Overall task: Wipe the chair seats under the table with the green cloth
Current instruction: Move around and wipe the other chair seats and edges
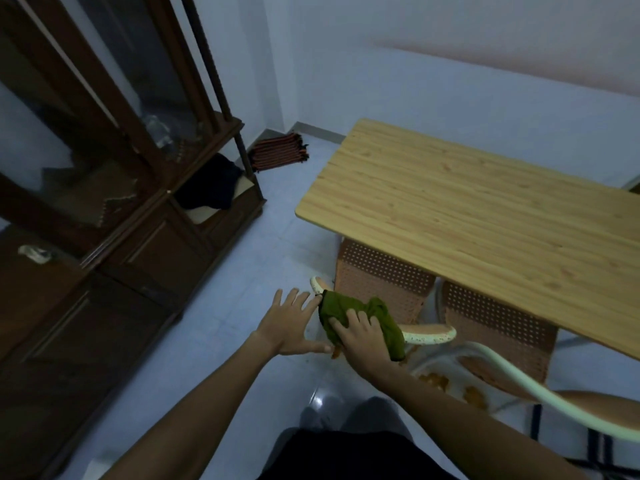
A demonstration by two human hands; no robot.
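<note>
The green cloth (360, 318) lies over the curved top of the left chair's backrest (431, 335), and my right hand (360, 337) presses down on it with the fingers spread across the fabric. My left hand (289, 323) hovers open just left of the cloth, fingers apart, holding nothing. Two chairs with perforated orange seats are tucked under the wooden table (467, 216): the left seat (381, 275) and the right seat (498, 320). Their far parts are hidden by the tabletop.
A dark wooden glass-front cabinet (114, 188) stands along the left. A folded striped mat (278, 152) lies in the far corner. A second chair's pale backrest (540, 393) curves in at the lower right. Light floor tiles (242, 265) lie between cabinet and table.
</note>
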